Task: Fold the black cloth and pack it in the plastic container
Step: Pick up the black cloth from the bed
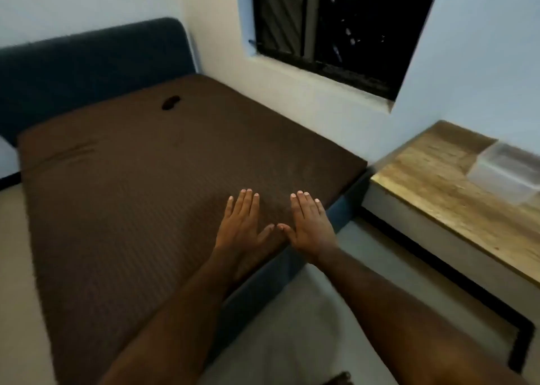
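A small, dark, crumpled black cloth [170, 102] lies far up the brown mattress [131, 195], near the dark headboard. The clear plastic container [505, 172] stands on the wooden side table at the right edge of view, with no lid seen on it. My left hand [241, 224] and my right hand [309, 225] rest flat, palms down, on the near right corner of the mattress. Their thumbs almost touch. Both hands hold nothing and lie far from the cloth and the container.
The wooden table [438, 186] sits low at the right, separated from the bed by a strip of grey floor [292, 320]. A dark window [336, 28] is set in the white wall behind. The headboard [87, 63] closes off the bed's far end.
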A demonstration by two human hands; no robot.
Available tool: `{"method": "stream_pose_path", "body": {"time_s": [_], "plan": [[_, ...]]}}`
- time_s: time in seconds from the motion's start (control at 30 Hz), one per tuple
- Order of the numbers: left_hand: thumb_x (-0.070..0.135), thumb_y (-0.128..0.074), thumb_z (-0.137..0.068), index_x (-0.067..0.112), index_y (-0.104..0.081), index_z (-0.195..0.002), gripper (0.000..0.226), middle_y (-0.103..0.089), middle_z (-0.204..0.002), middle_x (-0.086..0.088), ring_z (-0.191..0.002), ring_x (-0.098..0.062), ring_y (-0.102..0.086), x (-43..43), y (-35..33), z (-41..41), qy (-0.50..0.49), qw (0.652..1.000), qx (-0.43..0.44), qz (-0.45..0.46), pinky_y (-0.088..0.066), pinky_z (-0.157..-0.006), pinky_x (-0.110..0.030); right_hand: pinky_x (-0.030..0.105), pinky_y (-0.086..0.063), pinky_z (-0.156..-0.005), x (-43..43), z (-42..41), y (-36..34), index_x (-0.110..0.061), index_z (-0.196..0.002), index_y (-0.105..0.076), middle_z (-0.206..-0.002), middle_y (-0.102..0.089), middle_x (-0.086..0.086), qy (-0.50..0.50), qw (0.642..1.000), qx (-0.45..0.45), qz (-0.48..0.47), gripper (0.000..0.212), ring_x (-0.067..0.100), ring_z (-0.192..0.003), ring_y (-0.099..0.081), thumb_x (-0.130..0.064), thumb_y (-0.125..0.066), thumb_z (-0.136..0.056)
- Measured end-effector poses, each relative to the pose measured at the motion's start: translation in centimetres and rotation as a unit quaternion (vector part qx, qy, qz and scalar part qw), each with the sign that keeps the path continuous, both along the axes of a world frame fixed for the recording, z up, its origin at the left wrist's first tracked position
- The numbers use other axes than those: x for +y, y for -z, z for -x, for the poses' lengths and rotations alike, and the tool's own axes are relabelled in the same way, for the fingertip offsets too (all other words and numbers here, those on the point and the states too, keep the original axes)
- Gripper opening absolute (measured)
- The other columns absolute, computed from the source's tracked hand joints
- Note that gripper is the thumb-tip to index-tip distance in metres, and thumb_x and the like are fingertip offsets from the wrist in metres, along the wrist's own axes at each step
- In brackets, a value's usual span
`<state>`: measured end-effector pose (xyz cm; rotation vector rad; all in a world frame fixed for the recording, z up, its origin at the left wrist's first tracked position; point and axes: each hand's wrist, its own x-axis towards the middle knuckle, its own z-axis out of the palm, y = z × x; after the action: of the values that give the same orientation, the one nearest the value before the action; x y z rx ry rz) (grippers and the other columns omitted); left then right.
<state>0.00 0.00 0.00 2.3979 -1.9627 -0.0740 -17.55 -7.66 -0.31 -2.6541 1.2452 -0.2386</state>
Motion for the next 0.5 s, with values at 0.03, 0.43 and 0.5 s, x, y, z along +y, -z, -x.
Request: {"method": "stream_pose_path", "body": {"time_s": [0.03,0.43,0.5], "plan": [[0.07,-0.018,-0.087,0.006,-0.013,-0.153,0.092,-0.011,-0.162,-0.016,-0.15,-0.025,-0.002,2.1,0.3,-1.5,-0.025,1.0,-0.009,0.009,0.002,-0.121,-0.046,0.039,0.005,-0.118,1.7,-1.4,0.2,-0.012,-0.156,-0.009,-0.164,-0.01,0.013,-0.028,1.0,0.004,0.003,0.083,0.025,-0.152,-0.004,-0.066,-0.026,-0.095],[0.071,-0.012,-0.083,0.004,-0.023,-0.151,0.096,-0.021,-0.159,-0.018,-0.149,-0.028,-0.011,28.7,3.4,-13.2,-0.258,0.965,0.015,0.044,-0.004,-0.121,-0.048,0.045,-0.005,-0.119,20.6,-18.1,2.2,-0.004,-0.154,-0.019,-0.16,-0.021,0.021,-0.246,0.969,0.008,0.0,0.096,0.032,-0.15,-0.016,-0.072,0.0,-0.089],[0.071,-0.013,-0.084,0.004,-0.023,-0.151,0.095,-0.021,-0.159,-0.018,-0.149,-0.029,-0.012,32.0,3.9,-14.6,-0.289,0.956,0.02,0.049,-0.003,-0.12,-0.048,0.042,0.001,-0.119,22.9,-20.5,2.6,-0.007,-0.155,-0.011,-0.163,-0.012,0.018,-0.272,0.962,0.013,-0.006,0.098,0.029,-0.152,-0.007,-0.074,0.004,-0.085]]}}
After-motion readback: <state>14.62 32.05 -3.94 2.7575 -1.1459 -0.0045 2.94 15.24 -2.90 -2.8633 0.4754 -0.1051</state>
